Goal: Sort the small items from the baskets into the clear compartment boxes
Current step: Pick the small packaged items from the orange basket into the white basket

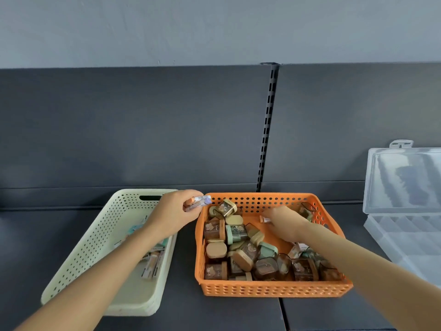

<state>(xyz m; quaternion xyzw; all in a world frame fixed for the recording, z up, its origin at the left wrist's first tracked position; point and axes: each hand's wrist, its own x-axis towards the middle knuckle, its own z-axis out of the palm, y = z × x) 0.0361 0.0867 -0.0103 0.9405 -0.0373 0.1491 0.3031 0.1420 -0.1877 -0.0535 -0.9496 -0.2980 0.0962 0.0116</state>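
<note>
Two baskets side by side on the shelf (186, 309), near apart. Left basket (105, 225) angled, packets (152, 263) in it. Right basket (274, 289) holds piled jars (238, 254). Box (401, 232) far right, lid (405, 177) standing open behind its base. Back panel (143, 127) behind all. Left grip (175, 211) with tubes (198, 202) over the left basket's far right corner. Right grip (284, 223) inside the right basket, far side.

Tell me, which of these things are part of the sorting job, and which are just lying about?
Part of the job: orange basket and the little cases in it; cream basket; clear compartment box, lid open; left hand gripping small tubes; right hand reaching into the orange basket.
Just there: dark shelf; slotted rail; grey wall.
</note>
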